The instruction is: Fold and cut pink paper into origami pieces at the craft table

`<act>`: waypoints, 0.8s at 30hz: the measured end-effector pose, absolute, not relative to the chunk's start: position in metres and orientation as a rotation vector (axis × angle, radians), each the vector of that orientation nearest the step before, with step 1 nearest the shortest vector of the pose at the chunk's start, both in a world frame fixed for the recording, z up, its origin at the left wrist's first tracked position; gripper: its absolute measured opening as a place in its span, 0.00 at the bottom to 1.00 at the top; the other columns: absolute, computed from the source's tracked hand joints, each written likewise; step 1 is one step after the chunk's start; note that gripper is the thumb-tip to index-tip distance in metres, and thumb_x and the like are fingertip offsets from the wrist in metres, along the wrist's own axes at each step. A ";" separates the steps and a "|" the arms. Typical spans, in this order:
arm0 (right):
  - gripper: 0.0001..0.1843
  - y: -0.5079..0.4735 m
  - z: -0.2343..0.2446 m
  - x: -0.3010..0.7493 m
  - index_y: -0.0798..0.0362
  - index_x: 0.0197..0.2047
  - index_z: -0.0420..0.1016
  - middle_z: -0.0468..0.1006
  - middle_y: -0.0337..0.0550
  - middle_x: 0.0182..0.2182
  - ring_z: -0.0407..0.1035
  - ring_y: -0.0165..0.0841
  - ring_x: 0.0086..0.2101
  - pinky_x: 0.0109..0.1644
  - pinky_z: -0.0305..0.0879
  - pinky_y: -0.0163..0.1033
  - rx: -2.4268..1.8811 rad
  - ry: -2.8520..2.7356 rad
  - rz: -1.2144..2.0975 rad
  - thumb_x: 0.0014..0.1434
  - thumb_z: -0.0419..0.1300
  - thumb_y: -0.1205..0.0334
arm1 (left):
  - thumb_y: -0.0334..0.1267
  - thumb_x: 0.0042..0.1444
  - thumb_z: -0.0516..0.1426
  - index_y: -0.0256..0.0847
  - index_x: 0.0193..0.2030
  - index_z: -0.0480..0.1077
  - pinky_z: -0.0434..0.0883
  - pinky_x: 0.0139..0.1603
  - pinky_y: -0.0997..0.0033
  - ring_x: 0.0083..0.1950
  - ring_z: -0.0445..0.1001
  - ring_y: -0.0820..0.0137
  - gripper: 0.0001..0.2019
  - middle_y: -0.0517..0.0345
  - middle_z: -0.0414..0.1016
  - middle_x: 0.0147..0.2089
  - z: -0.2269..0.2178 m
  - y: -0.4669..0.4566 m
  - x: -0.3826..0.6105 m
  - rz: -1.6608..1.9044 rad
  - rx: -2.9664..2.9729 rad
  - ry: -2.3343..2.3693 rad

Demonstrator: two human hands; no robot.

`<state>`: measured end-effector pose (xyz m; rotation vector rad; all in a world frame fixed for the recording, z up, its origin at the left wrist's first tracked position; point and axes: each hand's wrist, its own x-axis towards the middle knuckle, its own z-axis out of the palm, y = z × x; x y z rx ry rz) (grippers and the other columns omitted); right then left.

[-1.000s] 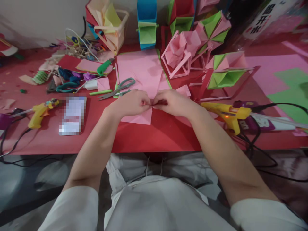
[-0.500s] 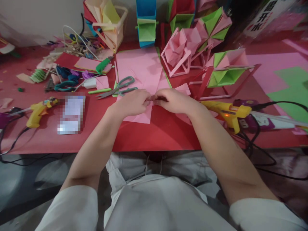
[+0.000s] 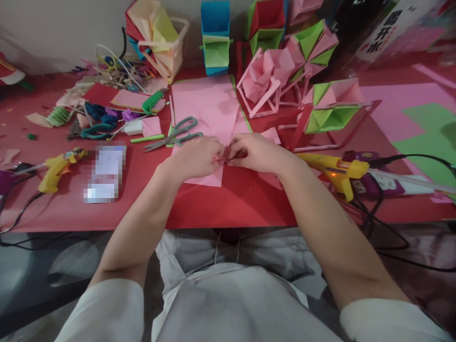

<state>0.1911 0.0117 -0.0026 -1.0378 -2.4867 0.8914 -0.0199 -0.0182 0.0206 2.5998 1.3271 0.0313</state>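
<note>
A small piece of pink paper (image 3: 225, 153) is pinched between my two hands, mostly hidden by the fingers. My left hand (image 3: 199, 156) is closed on its left side, with fingertips close to those of the other hand. From the right, my right hand (image 3: 254, 151) grips the same piece with bent fingers. Beneath the hands lie sheets of pink paper (image 3: 206, 102), one reaching toward the table's front. Scissors with grey-green handles (image 3: 185, 126) rest partly open on the sheets, just beyond my left hand.
A yellow glue gun (image 3: 338, 173) with a lit orange light lies by my right forearm. Another yellow glue gun (image 3: 53, 173) and a phone (image 3: 106, 173) are at left. Folded paper models (image 3: 261, 78) stand behind, beside a pile of craft scraps (image 3: 110, 76). Cables hang off the front edge.
My fingers have shifted slightly on the pink paper piece, and a little more of it shows between them. The whole view has tilted slightly; the other things stay put.
</note>
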 end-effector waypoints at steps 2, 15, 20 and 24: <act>0.04 0.011 -0.004 0.191 0.52 0.37 0.81 0.80 0.44 0.38 0.73 0.35 0.36 0.41 0.67 0.39 -1.054 -2.479 0.901 0.57 0.68 0.62 | 0.32 0.57 0.54 0.40 0.40 0.73 0.69 0.46 0.64 0.47 0.76 0.60 0.07 0.50 0.78 0.47 0.022 -0.020 -0.019 0.033 2.614 1.333; 0.06 0.012 -0.002 0.192 0.51 0.39 0.81 0.83 0.42 0.37 0.74 0.34 0.36 0.42 0.65 0.38 -1.145 -2.410 0.888 0.60 0.62 0.68 | 0.33 0.64 0.52 0.41 0.41 0.78 0.68 0.40 0.65 0.43 0.78 0.60 0.12 0.51 0.81 0.40 0.015 -0.019 -0.014 0.162 2.591 1.378; 0.07 0.009 -0.001 0.187 0.52 0.40 0.80 0.82 0.45 0.39 0.74 0.36 0.38 0.42 0.66 0.39 -1.223 -2.417 0.832 0.62 0.60 0.68 | 0.30 0.61 0.51 0.40 0.42 0.77 0.67 0.39 0.67 0.40 0.77 0.63 0.13 0.51 0.81 0.38 0.006 -0.013 -0.015 0.280 2.535 1.404; 0.06 0.009 -0.002 0.185 0.53 0.39 0.78 0.81 0.47 0.39 0.74 0.37 0.39 0.42 0.67 0.40 -1.219 -2.399 0.834 0.62 0.60 0.69 | 0.28 0.59 0.50 0.40 0.40 0.77 0.67 0.40 0.66 0.39 0.76 0.64 0.14 0.51 0.81 0.38 0.005 -0.013 -0.014 0.308 2.511 1.394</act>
